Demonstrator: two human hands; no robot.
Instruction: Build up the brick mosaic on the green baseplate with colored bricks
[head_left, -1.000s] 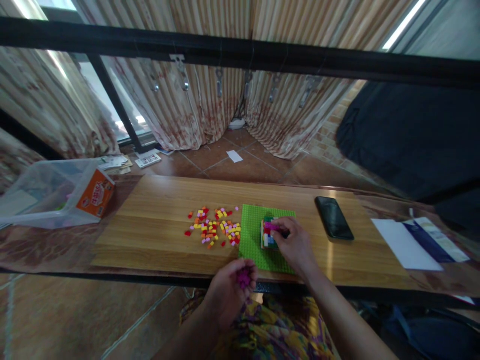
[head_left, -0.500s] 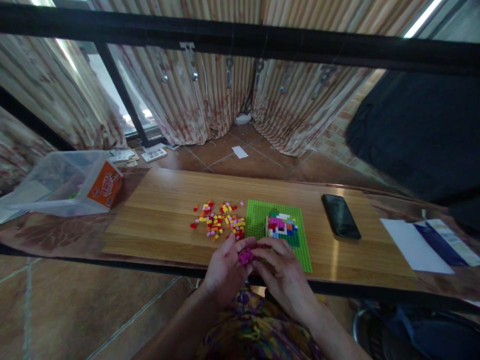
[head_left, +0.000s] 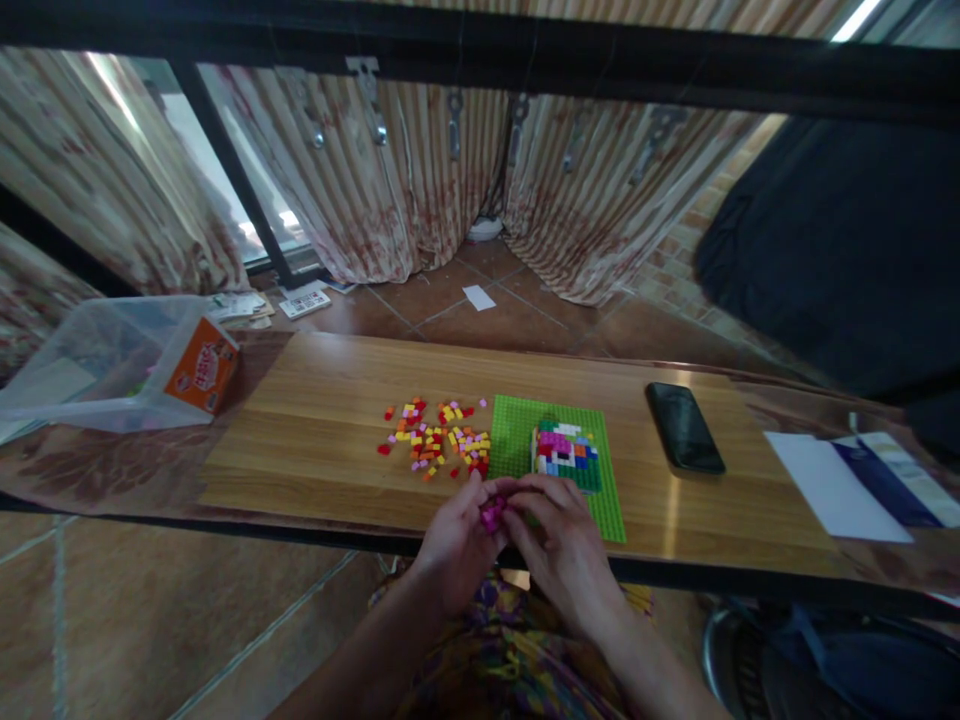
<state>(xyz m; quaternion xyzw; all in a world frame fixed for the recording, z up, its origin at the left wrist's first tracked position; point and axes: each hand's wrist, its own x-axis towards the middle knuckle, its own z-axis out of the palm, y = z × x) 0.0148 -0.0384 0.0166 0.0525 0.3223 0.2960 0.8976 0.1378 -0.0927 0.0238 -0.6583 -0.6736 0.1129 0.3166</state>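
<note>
Nearest you is your lap, in purple-and-yellow patterned cloth (head_left: 517,655). Just above it, your two hands meet at the near edge of the counter (head_left: 300,430), which has a pale wood-grain top. Your left hand (head_left: 456,535) is cupped palm up, its fingers curled around a little cluster of small magenta plastic bricks (head_left: 493,514). Your right hand (head_left: 570,545) reaches in from the other side, thumb and fingers bent together at the same bricks; you cannot tell from this view whether its fingertips are clamped on one.

Just beyond your right hand, partly hidden by it, lies a flat, square, bright green studded baseplate (head_left: 514,425). On its right part stands a low, blocky build of multicoloured plastic bricks (head_left: 568,455), with magenta, white, blue, red and green pieces showing. Just left of the baseplate is a loose scatter of small red, yellow, orange and pink bricks (head_left: 427,440). To the right of the baseplate, apart from it, lies a black smartphone (head_left: 685,428), screen up and dark.

At the far right are a white sheet of paper (head_left: 814,485) and a blue-and-white printed leaflet (head_left: 889,480). At the far left sits a clear plastic box (head_left: 90,350) with an orange label (head_left: 202,367); its contents are too small to make out. Past the counter, a white slip of paper (head_left: 478,297) lies on the brown tiled floor (head_left: 442,300), in front of striped beige curtains (head_left: 435,210) with reddish patterned hems.
</note>
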